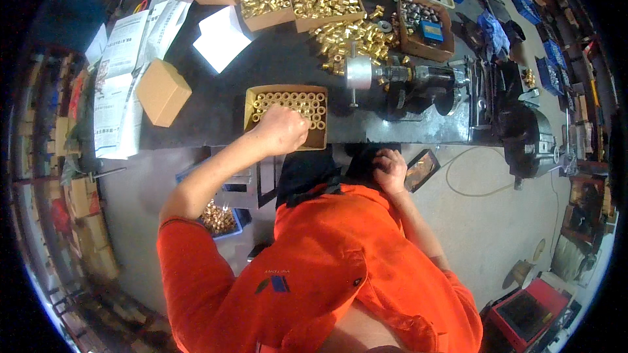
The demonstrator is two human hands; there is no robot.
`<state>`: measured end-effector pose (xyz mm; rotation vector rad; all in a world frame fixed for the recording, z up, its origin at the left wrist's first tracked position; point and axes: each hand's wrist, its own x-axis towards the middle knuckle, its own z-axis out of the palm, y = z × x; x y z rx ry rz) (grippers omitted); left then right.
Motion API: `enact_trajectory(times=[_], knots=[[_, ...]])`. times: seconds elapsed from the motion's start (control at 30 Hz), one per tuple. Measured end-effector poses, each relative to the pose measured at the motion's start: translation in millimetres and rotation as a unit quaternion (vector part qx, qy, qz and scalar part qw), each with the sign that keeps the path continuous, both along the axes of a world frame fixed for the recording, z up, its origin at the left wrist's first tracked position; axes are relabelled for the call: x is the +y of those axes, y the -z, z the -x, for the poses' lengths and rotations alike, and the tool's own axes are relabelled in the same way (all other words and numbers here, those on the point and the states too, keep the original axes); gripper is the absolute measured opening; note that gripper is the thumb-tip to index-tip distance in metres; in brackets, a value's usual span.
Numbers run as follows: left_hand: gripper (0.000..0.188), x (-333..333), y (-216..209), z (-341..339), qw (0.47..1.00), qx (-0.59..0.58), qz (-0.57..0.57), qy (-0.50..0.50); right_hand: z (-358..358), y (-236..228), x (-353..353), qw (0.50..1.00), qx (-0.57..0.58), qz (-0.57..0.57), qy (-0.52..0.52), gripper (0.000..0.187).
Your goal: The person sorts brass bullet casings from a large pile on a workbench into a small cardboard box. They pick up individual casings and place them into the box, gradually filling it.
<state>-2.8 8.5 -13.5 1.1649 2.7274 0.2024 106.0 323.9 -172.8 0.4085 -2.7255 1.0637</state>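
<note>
My left hand (285, 130) is over the near part of an open cardboard box (251, 99) at the table's front edge. Brass ring-shaped fittings (281, 99) stand in rows inside it, open ends up. The fingers are closed and turned down among the fittings; anything between them is hidden. Below the table edge, by my dark-clad leg, my right hand (390, 170) is raised with its fingers curled in. Whatever it may hold does not show.
Loose brass fittings (350, 42) lie heaped behind a metal bench fixture (409, 78) on the right. Filled cardboard boxes (327, 23) line the back. At left are a closed carton (163, 93), newspaper (118, 114) and white paper (221, 38). A blue bin (237, 221) stands below.
</note>
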Motion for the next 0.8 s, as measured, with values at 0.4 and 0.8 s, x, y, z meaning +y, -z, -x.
enact_trajectory(times=[0.4,0.8], knots=[[0.015,1,0,0,1.000,0.007,-0.006,-0.007,-1,2,1,1.000,-0.010,-0.006,0.000,0.020],[0.018,-13,-20,17,0.989,-0.065,-0.120,-0.059,-1,10,0,1.000,0.008,-0.013,0.008,0.020]])
